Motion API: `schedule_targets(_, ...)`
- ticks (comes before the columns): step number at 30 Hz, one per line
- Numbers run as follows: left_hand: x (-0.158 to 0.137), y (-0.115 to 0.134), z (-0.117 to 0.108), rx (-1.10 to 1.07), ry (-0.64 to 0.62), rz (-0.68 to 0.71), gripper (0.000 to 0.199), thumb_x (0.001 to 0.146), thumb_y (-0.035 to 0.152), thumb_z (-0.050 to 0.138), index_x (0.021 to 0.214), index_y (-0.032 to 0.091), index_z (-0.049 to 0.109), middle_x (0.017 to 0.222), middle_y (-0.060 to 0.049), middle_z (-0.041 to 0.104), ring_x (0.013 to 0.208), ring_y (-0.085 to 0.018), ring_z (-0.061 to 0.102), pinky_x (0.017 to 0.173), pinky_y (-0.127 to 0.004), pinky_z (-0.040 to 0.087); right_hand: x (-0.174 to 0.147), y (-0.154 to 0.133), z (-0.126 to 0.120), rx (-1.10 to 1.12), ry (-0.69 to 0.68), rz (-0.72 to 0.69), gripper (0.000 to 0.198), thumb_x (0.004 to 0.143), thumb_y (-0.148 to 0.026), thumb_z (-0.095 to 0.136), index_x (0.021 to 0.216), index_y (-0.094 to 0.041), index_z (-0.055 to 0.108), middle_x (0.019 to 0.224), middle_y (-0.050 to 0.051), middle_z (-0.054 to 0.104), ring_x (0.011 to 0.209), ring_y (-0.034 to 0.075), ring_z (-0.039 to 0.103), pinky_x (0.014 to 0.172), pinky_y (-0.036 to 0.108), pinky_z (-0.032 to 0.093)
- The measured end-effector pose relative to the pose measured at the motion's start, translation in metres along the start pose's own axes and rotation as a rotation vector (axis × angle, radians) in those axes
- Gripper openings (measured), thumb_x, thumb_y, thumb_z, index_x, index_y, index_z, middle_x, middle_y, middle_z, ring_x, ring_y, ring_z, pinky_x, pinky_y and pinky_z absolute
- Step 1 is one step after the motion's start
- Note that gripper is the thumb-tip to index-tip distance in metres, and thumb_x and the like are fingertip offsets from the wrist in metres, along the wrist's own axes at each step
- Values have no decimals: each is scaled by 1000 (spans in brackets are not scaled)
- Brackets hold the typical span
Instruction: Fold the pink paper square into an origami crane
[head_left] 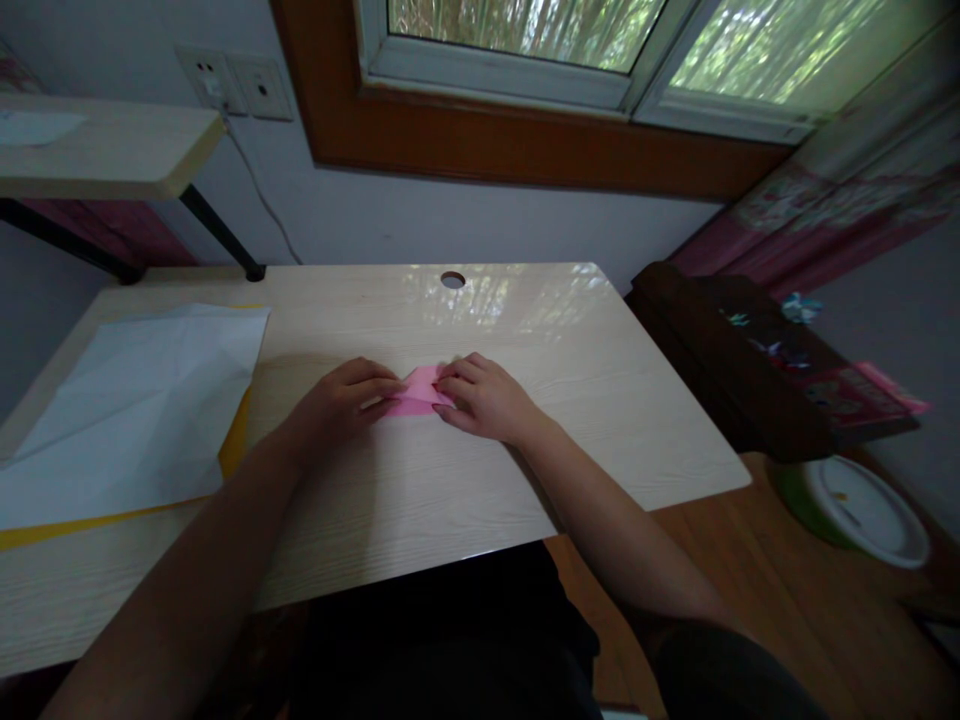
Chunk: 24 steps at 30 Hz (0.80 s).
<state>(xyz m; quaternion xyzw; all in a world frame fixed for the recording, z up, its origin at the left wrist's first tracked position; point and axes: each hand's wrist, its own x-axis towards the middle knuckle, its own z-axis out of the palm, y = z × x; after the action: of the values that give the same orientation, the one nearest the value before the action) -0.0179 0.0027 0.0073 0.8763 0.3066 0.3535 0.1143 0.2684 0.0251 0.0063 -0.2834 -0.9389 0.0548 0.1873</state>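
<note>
A small piece of folded pink paper (pixel 420 392) lies on the pale wooden desk (pixel 420 480), its creases showing between my two hands. My left hand (pixel 349 395) grips its left end, fingers bent together over the edge. At the right end, my right hand (pixel 480 398) has its thumb and fingers closed on the paper. Both ends of the paper are partly hidden under the fingers.
Large white sheets (pixel 150 400) over a yellow sheet (pixel 236 435) cover the desk's left side. A raised shelf (pixel 112 150) stands at the back left. Right of the desk are a dark wooden cabinet (pixel 720 350) and a round bin (pixel 870 510).
</note>
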Motion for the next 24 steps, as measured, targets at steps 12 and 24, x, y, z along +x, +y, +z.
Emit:
schedule_targets(12, -1, -4, 2, 55, 20, 31, 14, 95, 22, 67, 107, 25, 74, 101, -6, 72, 91, -17, 66, 83, -32, 55, 2, -4, 0, -63, 0, -11, 33, 100, -45, 53, 109, -18, 69, 114, 13, 66, 102, 28, 54, 87, 43, 47)
schedule_targets(24, 5, 5, -9, -102, 110, -46, 9, 93, 24, 70, 99, 23, 76, 97, -5, 73, 87, -15, 69, 80, -28, 58, 1, -1, 3, -18, 6, 0, 31, 100, -43, 55, 111, -18, 70, 115, 14, 66, 104, 28, 55, 89, 44, 47)
